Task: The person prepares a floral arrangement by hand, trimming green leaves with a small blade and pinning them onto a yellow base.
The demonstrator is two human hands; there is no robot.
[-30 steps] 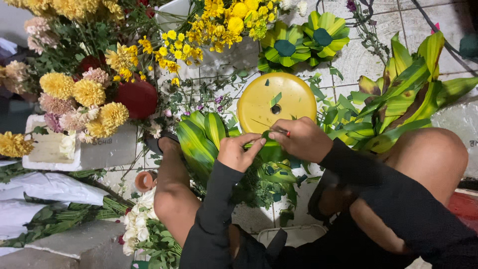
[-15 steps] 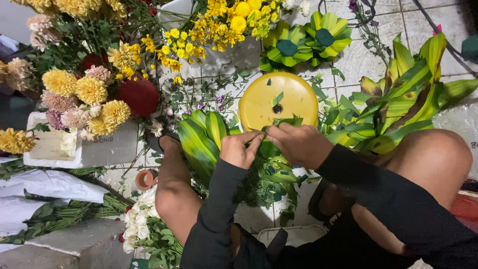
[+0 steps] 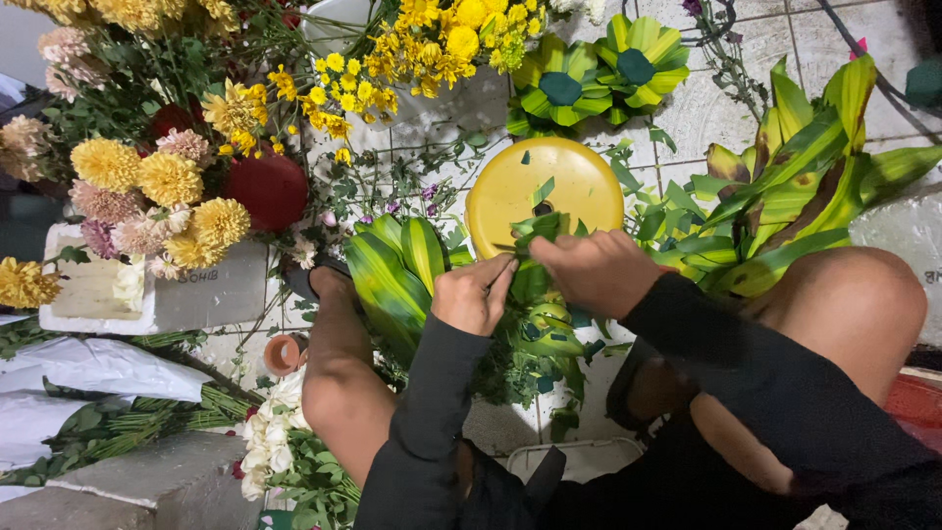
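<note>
My left hand (image 3: pixel 474 296) and my right hand (image 3: pixel 587 271) meet over a folded green leaf piece (image 3: pixel 531 234), both pinching it in front of a round yellow lid (image 3: pixel 579 184). Beneath the hands lies a half-made arrangement of folded striped green-and-yellow leaves (image 3: pixel 397 271). Long black sleeves cover both arms. My bare knees flank the work, one at the left (image 3: pixel 339 393), one at the right (image 3: pixel 849 309).
Yellow and pink chrysanthemums (image 3: pixel 167 182) stand in a white foam block (image 3: pixel 201 294) at left. Small yellow flowers (image 3: pixel 432 39) and finished leaf rosettes (image 3: pixel 599 74) lie at the top. Loose striped leaves (image 3: pixel 805 177) are at right, white flowers (image 3: pixel 270 437) at lower left.
The hands have stayed together at the leaf piece, with the fingers shifting slightly as they fold it. The view has barely moved.
</note>
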